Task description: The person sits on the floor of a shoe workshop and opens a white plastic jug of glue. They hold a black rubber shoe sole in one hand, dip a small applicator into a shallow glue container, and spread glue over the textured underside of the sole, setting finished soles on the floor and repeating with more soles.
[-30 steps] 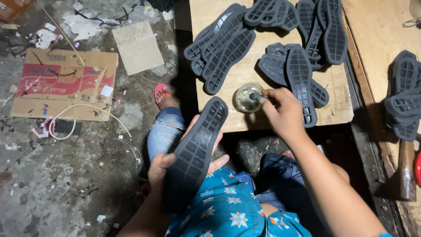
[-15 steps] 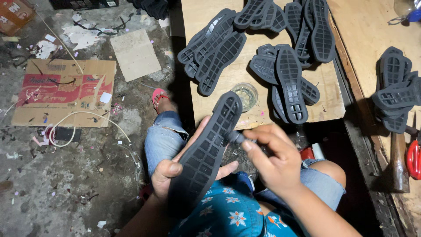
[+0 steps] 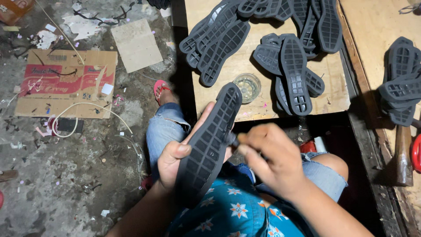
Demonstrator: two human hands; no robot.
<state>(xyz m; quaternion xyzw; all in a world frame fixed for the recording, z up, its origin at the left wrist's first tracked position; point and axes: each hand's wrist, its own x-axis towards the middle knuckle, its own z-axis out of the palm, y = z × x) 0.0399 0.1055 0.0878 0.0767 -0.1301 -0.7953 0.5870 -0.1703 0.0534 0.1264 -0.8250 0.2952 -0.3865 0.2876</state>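
My left hand (image 3: pixel 175 160) grips a dark grey rubber shoe sole (image 3: pixel 209 142), tread side up, over my lap. My right hand (image 3: pixel 267 156) is closed around a small brush whose dark tip (image 3: pixel 232 139) touches the sole's right edge. Just beyond, a small round glass jar (image 3: pixel 247 87) of glue stands on the low wooden board (image 3: pixel 258 109). Several more soles (image 3: pixel 289 66) lie stacked on that board.
Another pile of soles (image 3: pixel 401 85) lies on a second wooden bench at right, with a hammer (image 3: pixel 401 153) near its edge. Flattened cardboard (image 3: pixel 66 83), a white cord (image 3: pixel 87 114) and scraps litter the concrete floor at left. My foot in a pink sandal (image 3: pixel 162 90) rests by the board.
My right hand left the glue jar on the board and came back to the sole in my lap, bringing the brush against its edge. The left hand kept holding the sole.
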